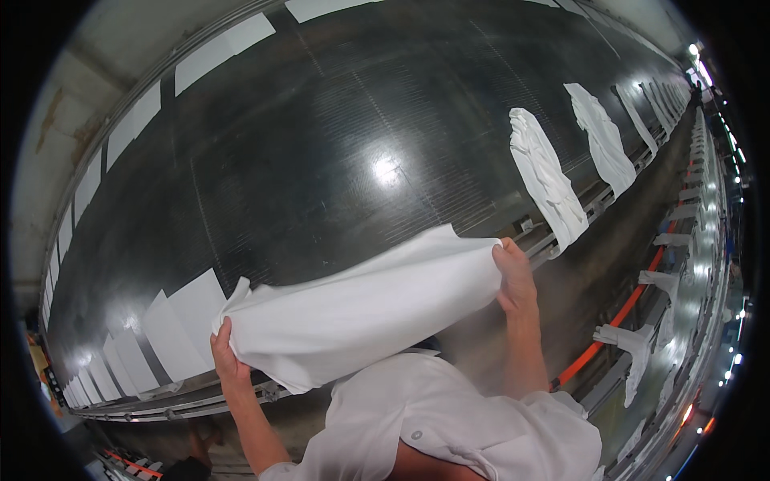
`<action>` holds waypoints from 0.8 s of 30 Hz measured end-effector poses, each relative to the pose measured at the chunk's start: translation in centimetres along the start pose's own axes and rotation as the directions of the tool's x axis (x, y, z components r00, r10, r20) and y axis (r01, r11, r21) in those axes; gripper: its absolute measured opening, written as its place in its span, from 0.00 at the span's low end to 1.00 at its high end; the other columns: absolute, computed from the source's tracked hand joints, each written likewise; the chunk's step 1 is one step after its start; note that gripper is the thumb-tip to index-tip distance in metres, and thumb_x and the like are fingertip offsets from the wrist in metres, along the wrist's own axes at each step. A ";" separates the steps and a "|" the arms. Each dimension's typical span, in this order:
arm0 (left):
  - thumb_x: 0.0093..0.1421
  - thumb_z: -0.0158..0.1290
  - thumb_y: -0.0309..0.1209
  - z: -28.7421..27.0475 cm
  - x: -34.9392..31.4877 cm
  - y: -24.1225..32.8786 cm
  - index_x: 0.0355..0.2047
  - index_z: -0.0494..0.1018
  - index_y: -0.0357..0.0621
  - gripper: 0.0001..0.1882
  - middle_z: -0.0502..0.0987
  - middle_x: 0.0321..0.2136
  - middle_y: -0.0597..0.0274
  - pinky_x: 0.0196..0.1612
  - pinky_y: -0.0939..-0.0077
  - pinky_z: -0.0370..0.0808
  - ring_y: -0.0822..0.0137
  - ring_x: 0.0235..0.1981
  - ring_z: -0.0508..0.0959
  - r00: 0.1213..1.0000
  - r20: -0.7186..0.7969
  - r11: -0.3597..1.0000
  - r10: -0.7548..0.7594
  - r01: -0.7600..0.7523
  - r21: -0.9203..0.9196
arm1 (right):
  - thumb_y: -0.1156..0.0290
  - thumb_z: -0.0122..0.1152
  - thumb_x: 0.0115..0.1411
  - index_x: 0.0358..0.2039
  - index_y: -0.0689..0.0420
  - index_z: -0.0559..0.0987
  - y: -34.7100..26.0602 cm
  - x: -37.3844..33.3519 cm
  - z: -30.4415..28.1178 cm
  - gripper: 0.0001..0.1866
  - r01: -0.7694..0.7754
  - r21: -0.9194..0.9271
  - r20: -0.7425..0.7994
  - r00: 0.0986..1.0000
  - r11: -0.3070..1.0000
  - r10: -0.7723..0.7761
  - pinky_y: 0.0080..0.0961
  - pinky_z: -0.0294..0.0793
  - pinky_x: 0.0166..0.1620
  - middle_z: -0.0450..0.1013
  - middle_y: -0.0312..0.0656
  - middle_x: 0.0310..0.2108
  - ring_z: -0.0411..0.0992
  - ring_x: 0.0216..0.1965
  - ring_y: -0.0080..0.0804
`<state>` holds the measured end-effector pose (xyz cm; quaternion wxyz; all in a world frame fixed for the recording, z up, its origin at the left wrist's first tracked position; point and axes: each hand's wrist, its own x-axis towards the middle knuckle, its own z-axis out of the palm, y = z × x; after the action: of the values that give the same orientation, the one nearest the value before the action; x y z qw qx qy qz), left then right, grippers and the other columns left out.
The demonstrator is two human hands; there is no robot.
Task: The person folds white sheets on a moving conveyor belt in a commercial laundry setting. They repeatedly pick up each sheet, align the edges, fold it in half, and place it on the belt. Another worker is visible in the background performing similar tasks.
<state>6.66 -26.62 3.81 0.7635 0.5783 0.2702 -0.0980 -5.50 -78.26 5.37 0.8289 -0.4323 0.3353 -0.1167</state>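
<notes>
A white piece of fabric [369, 309] is stretched between my two hands, over the near edge of a long dark table [321, 168]. At its left end my left hand [230, 357] pinches a corner, thumb on top. My right hand [516, 276] grips the upper right corner, the fingers closed round it and partly hidden. The fabric sags a little along its lower side, and a fold stands up near the left end. Right of my right hand, a bunched white cloth [549, 180] lies across the table's near edge, with a second crumpled cloth [601, 140] beyond it.
Flat white pieces [188, 321] lie along the table to the left. More white sheets [224, 52] line the far edge. To the right, an orange strip [622, 317] runs along another table [613, 385] with white cloths draped over its edge. A metal rail [172, 413] borders the near side.
</notes>
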 end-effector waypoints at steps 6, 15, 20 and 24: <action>0.72 0.52 0.35 1.0 3.9 2.0 0.55 0.72 0.32 0.19 0.80 0.50 0.49 0.52 0.61 0.82 0.57 0.49 0.82 0.989 0.010 0.989 0.147 -0.147 0.020 | 0.72 0.60 0.69 0.36 0.57 0.75 0.2 6.7 4.3 0.04 0.068 0.118 0.110 0.991 0.991 -0.082 0.20 0.76 0.42 0.76 0.34 0.33 0.74 0.36 0.18; 0.74 0.47 0.39 0.1 12.0 0.9 0.62 0.66 0.30 0.25 0.76 0.58 0.47 0.63 0.55 0.75 0.53 0.59 0.77 0.967 0.027 0.966 0.253 -0.251 -0.054 | 0.73 0.62 0.68 0.41 0.59 0.74 4.1 12.2 7.8 0.05 0.208 0.232 0.091 0.968 0.950 -0.234 0.19 0.77 0.41 0.77 0.36 0.35 0.74 0.34 0.17; 0.75 0.45 0.39 -1.9 13.5 -2.8 0.63 0.66 0.31 0.25 0.75 0.59 0.48 0.65 0.53 0.73 0.52 0.60 0.76 0.997 0.063 0.996 0.036 -0.031 -0.080 | 0.73 0.64 0.66 0.39 0.57 0.75 9.1 12.5 6.7 0.06 0.102 0.103 -0.022 0.995 0.989 -0.100 0.13 0.64 0.31 0.73 0.28 0.28 0.65 0.28 0.10; 0.75 0.45 0.40 -2.4 12.5 -3.3 0.62 0.67 0.32 0.25 0.75 0.59 0.49 0.64 0.53 0.73 0.52 0.59 0.76 0.995 0.062 0.987 -0.072 0.080 -0.140 | 0.73 0.64 0.65 0.38 0.57 0.75 11.9 11.8 5.4 0.06 0.054 0.010 -0.102 0.993 0.998 -0.053 0.14 0.54 0.25 0.70 0.25 0.24 0.58 0.24 0.09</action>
<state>14.81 -23.37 -5.96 0.8060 0.5085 0.2765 -0.1239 5.74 -73.41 -7.29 0.8102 -0.4292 0.3646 -0.1629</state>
